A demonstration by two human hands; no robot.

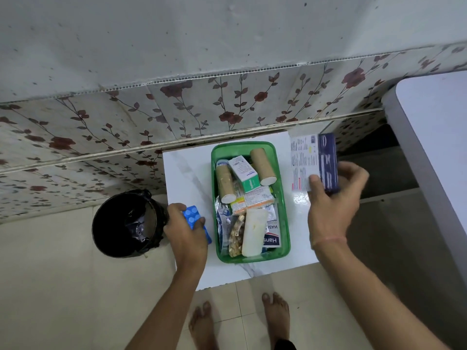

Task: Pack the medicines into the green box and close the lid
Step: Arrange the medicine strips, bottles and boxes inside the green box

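The white desk (187,173) carries the green box (284,198), open and already crowded with rolls, cartons and sachets, so packing looks mostly done. Two items are still outside it: the right hand (333,205) pinches a blue-and-white carton (314,162) just right of the box, and the left hand (185,229) clasps a blue blister pack (193,214) to its left. No lid is in view.
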